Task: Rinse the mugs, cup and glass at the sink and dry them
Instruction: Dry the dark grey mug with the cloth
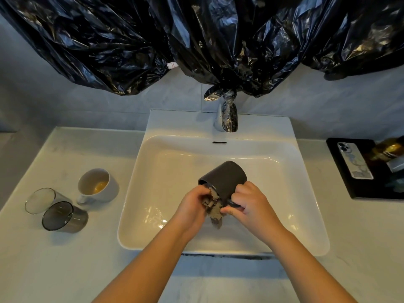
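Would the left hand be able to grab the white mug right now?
Probably yes, once it lets go: the left hand is gripping the cloth in the dark mug. The white mug stands left of the sink with nothing between.

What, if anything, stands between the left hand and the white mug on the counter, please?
Nothing visible does. Between the left hand and the white mug lie only the sink's rim and bare counter; the glass and grey cup stand left of it.
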